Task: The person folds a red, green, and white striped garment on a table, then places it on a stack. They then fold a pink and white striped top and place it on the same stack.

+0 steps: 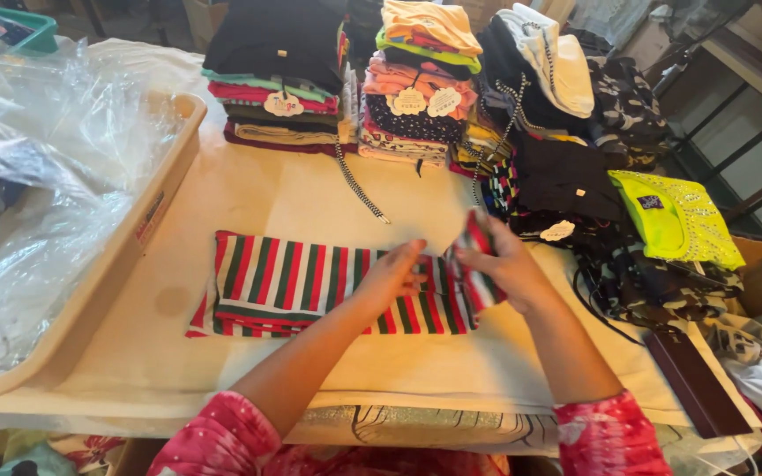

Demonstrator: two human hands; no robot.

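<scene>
On the table [222,353], striped garment [293,282], red-green-white, flat, right end lifted

Red, green and white striped garment [310,282], beige tray [147,220].

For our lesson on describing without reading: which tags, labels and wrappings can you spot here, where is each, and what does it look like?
Round paper tag: white scalloped disc, hanging on the left clothes stack.
Two paper tags: white scalloped discs, side by side on the middle stack.
Small tag: white, on the dark garment at right.
Sticker: pale strip on the beige tray's side.
Plastic wrapping: clear, crumpled, in the tray.
</scene>
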